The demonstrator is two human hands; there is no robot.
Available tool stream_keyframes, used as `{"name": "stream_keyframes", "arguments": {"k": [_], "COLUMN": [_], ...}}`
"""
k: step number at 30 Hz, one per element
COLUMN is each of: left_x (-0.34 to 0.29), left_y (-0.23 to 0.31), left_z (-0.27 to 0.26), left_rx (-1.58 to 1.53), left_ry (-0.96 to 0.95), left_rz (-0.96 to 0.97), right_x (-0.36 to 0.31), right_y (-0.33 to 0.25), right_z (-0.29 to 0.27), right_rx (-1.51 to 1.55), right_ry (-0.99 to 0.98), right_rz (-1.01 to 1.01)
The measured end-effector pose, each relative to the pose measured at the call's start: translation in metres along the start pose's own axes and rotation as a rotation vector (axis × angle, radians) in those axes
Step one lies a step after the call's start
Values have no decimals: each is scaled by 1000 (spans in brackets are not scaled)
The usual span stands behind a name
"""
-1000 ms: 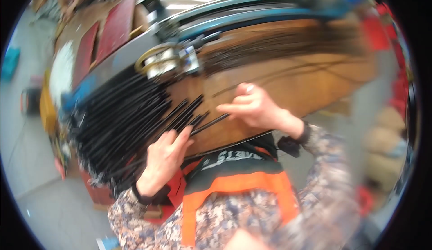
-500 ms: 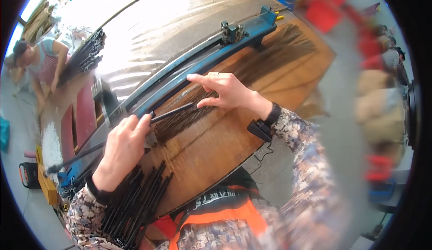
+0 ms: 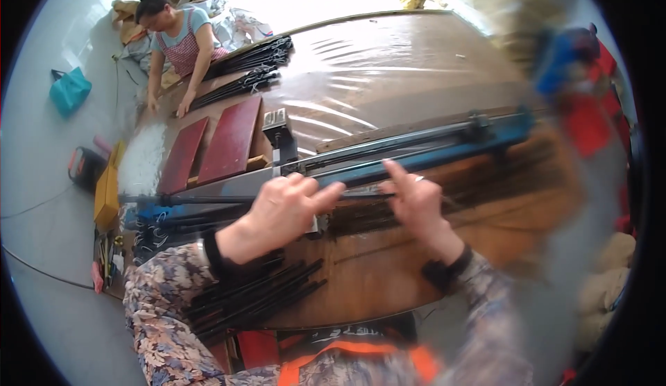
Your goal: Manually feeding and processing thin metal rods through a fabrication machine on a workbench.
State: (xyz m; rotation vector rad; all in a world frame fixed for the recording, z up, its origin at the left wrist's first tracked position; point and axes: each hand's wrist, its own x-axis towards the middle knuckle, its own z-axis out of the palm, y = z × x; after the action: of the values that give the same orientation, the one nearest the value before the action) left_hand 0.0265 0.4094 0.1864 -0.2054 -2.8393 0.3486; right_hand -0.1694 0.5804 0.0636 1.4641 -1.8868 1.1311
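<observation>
My left hand (image 3: 277, 214) is closed around a long black rod (image 3: 208, 199), which runs out to the left across the bench. At the rod's right end is my right hand (image 3: 421, 204), blurred, with index finger and thumb apart. Its thumb is close to the rod's tip; whether they touch, I cannot tell. Just beyond both hands lies a long blue metal rail fixture (image 3: 444, 151), with an upright metal block (image 3: 279, 128) at its left end. Under and beside my right hand, a bundle of thin coiled springs (image 3: 361, 221) rests on the wooden bench (image 3: 388, 275).
Black rods (image 3: 257, 292) are heaped below my left forearm. Two dark red boards (image 3: 229, 138) lie beyond the rod. Across the table, a person (image 3: 182, 49) handles bundles of black rods (image 3: 250, 63). A yellow box (image 3: 109, 190) stands at the left edge.
My view has swung left, bringing the other person further into the picture. My left hand still grips the rod, now lying more level in view. My right hand remains near its tip.
</observation>
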Motion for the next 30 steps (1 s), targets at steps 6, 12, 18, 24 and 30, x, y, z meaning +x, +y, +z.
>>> {"name": "stream_keyframes", "arguments": {"k": [6, 12, 18, 24, 30], "left_x": [-43, -77, -61, -163, -183], "left_y": [43, 23, -177, -268, -260], "left_z": [6, 23, -42, -81, -97], "left_rx": [142, 21, -164, -8, -114], "left_ry": [142, 163, 144, 266, 429], "left_rz": [-130, -252, -282, -751, -743], "right_x": [-67, -32, 175, 179, 272], "right_y": [31, 11, -35, -3, -91], "right_z": [-46, 21, 123, 132, 191], "right_rx": [279, 313, 109, 62, 567], "right_ry": [33, 40, 146, -121, -453], "right_rz": [-122, -244, -415, -75, 100]}}
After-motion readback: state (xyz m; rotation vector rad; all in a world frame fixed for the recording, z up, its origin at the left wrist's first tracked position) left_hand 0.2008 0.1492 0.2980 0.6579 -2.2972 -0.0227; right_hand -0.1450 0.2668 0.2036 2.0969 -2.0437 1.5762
